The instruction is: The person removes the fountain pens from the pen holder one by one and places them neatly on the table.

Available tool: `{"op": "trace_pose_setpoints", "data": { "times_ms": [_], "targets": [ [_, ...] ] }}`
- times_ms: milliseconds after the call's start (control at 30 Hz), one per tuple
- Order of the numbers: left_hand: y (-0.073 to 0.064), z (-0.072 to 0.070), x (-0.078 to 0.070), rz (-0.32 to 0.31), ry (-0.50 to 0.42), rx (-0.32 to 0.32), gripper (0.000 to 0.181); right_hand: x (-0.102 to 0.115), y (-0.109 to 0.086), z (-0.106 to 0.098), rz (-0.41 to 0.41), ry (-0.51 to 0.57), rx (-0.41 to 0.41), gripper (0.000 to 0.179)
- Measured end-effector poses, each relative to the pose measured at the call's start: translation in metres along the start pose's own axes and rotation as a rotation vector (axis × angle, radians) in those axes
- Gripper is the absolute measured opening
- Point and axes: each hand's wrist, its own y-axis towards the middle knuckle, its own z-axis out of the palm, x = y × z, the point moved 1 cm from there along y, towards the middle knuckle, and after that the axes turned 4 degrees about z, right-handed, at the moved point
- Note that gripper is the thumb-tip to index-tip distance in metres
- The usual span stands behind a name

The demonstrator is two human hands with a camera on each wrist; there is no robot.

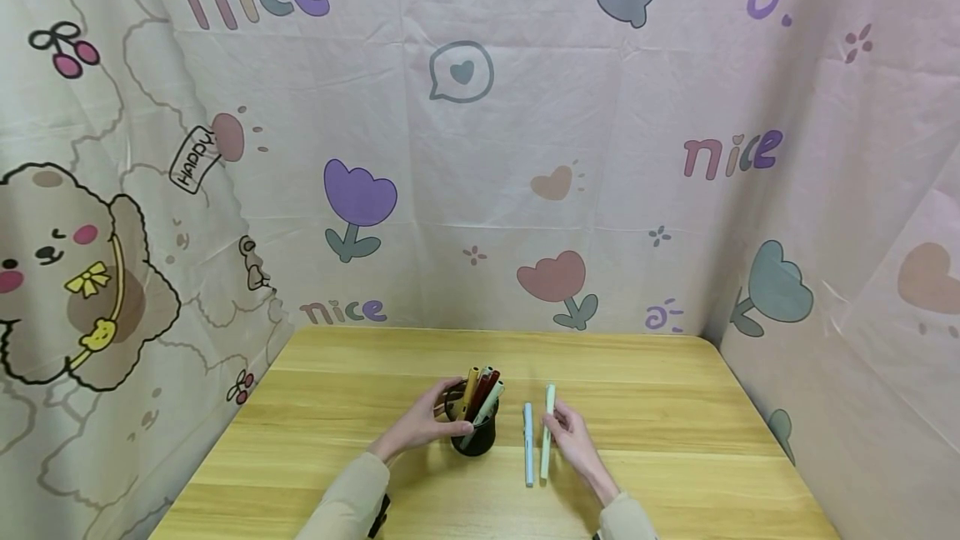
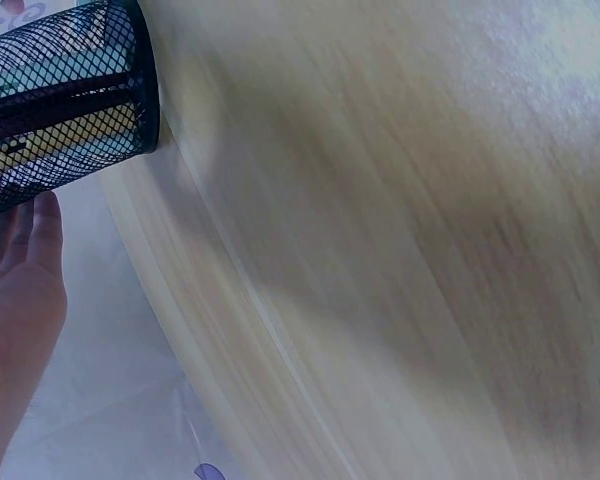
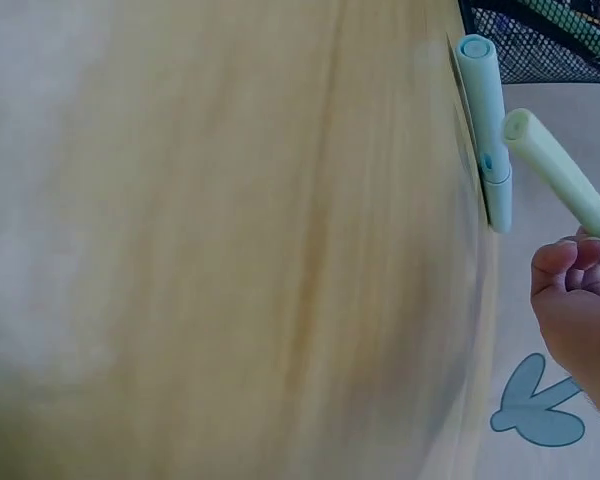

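A black mesh pen holder (image 1: 474,440) with several pens (image 1: 483,390) in it stands on the wooden table. My left hand (image 1: 420,425) curls round it, thumb at the near side and fingers behind; the left wrist view shows the fingers against the mesh (image 2: 65,90). To the right, my right hand (image 1: 572,437) pinches a pale green pen (image 1: 547,448) near its middle. In the right wrist view that pen (image 3: 560,170) looks lifted and tilted off the tabletop. Between holder and right hand, a light blue pen (image 1: 528,448) lies on the table.
The table (image 1: 337,382) has light wood grain, and its far edge meets a printed curtain (image 1: 480,273). Another curtain (image 1: 135,148) hangs on the left side. Beside my left sleeve is a dark object (image 1: 381,515), only partly visible.
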Motion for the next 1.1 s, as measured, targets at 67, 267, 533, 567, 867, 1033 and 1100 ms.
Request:
{"op": "trace_pose_setpoints", "data": {
  "times_ms": [67, 267, 533, 567, 867, 1033, 1100],
  "targets": [
    [0.000, 0.000, 0.000, -0.002, 0.000, 0.000, 0.091, -0.001, 0.000, -0.001, 0.011, -0.002, 0.003, 0.039],
    [-0.001, 0.000, -0.001, -0.019, 0.002, -0.004, 0.091, -0.006, 0.001, -0.003, 0.028, -0.022, 0.006, 0.054],
    [-0.001, 0.000, -0.002, -0.024, 0.002, -0.005, 0.090, -0.011, 0.005, -0.005, 0.050, -0.035, 0.015, 0.042],
    [-0.002, 0.000, -0.002, -0.024, 0.003, -0.004, 0.091, -0.011, 0.005, -0.005, 0.056, -0.036, 0.015, 0.040],
    [-0.002, 0.000, -0.002, -0.021, -0.002, -0.004, 0.093, -0.013, 0.007, -0.005, 0.071, -0.081, 0.033, 0.033],
    [-0.002, 0.000, -0.002, -0.025, -0.004, 0.000, 0.093, -0.013, 0.008, -0.004, 0.062, -0.174, 0.000, 0.025],
    [-0.001, 0.000, -0.002, -0.023, -0.005, 0.001, 0.092, -0.013, 0.008, -0.004, 0.063, -0.217, -0.015, 0.023]
  ]
}}
